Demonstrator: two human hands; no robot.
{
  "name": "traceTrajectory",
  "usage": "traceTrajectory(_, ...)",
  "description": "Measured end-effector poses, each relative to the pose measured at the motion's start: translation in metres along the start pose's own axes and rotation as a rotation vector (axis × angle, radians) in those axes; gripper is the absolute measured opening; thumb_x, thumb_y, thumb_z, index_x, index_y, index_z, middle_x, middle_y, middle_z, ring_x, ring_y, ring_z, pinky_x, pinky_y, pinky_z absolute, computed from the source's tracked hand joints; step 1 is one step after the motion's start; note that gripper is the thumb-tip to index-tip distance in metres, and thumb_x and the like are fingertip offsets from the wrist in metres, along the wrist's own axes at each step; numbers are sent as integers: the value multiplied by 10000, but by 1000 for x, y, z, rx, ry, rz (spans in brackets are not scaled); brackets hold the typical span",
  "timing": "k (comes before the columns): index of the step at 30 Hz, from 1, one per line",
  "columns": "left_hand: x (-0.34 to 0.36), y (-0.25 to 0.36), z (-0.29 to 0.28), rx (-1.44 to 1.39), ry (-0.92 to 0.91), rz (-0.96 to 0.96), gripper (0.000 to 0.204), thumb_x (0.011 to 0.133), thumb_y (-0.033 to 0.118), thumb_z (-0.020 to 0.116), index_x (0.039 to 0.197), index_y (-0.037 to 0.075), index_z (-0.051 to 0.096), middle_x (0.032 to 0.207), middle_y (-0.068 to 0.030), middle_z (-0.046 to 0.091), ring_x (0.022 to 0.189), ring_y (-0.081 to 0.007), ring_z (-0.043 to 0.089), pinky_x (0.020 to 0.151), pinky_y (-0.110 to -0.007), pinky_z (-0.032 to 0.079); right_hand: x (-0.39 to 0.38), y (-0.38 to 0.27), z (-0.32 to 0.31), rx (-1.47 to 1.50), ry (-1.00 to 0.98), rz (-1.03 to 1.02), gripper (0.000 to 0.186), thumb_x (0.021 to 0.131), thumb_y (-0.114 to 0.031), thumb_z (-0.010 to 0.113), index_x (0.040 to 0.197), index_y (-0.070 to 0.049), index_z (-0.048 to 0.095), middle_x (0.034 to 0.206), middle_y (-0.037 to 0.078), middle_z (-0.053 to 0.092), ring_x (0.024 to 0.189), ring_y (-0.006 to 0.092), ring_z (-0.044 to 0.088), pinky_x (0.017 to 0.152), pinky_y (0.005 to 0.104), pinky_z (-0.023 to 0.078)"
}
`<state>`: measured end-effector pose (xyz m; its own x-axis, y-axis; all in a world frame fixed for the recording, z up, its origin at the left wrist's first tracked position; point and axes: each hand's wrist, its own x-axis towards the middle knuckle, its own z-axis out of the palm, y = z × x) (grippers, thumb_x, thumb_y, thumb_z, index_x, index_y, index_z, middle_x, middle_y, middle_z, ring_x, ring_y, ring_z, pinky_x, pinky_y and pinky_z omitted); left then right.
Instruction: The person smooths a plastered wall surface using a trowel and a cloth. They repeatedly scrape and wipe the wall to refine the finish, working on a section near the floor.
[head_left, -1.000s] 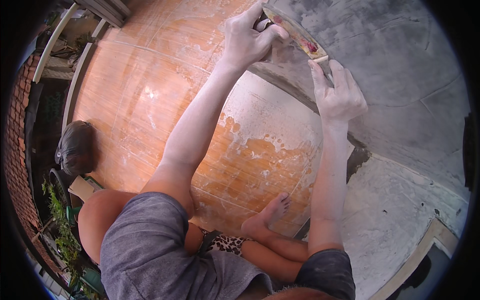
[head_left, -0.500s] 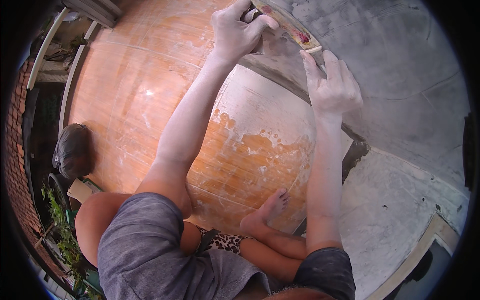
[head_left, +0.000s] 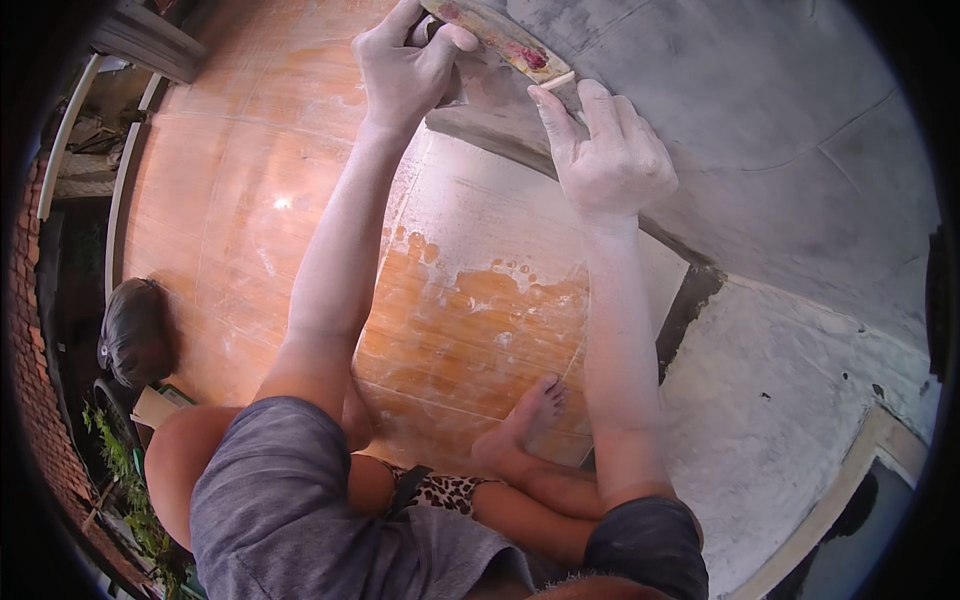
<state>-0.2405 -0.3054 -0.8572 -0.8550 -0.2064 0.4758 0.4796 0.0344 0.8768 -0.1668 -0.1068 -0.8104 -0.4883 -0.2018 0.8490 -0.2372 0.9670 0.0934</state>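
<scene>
At the top of the view a long flat strip (head_left: 515,48), yellowish with pink-red patches and a pale end edge, lies along a grey wall (head_left: 720,90). My left hand (head_left: 405,75), coated in white dust, is curled round its left part, thumb and fingers bent; something dark shows between them. My right hand (head_left: 612,155), equally dusty, pinches the strip's right end between thumb and fingers. The strip's far left end is cut off by the picture's edge, and its underside is hidden.
Below the wall, orange tiles (head_left: 240,170) carry a white powdery patch (head_left: 480,200). My bare foot (head_left: 530,415) rests there. A dark bag (head_left: 137,330) stands at the left, near green plants (head_left: 120,450) and a brick wall (head_left: 35,300). Rough grey plaster (head_left: 780,400) spreads at the right.
Both hands and the strip have moved left together along the wall. The whole view has also shifted slightly. The grip of each hand looks the same.
</scene>
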Motion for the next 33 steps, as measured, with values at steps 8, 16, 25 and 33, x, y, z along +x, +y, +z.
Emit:
traceTrajectory(8, 9, 5, -13, 150, -2, 106, 597, 823, 472, 874, 1147, -8, 730, 807, 38, 706, 751, -20, 595, 685, -196, 499, -1, 8, 0, 51, 28, -14, 440, 831, -612, 755, 786, -180, 687, 555, -61, 535, 439, 94, 537, 384, 250, 382)
traceTrajectory(16, -34, 44, 32, 11, 139, 64, 825, 869, 323, 853, 1488, -38, 444, 993, -134, 748, 796, -139, 720, 685, -222, 556, -19, 4, -19, 56, -100, 105, 372, 843, -523, 795, 842, -166, 691, 581, -39, 570, 448, 158, 577, 395, 306, 413)
traceTrajectory(25, -53, 63, 53, -181, 387, -109, 475, 958, 187, 744, 1310, -60, 545, 1471, -287, 514, 1355, -304, 539, 1091, -402, 460, -19, -48, -44, 128, -295, 482, 330, 880, -469, 774, 915, -152, 688, 700, 43, 692, 608, 283, 693, 505, 418, 498)
traceTrajectory(33, -37, 69, 58, -411, 242, -185, 239, 1048, 139, 595, 906, -53, 592, 1540, -188, 415, 1021, -224, 709, 812, -328, 626, -30, -63, -26, 407, -160, 686, 217, 830, -335, 824, 930, -154, 758, 709, 70, 718, 632, 314, 701, 544, 420, 508)
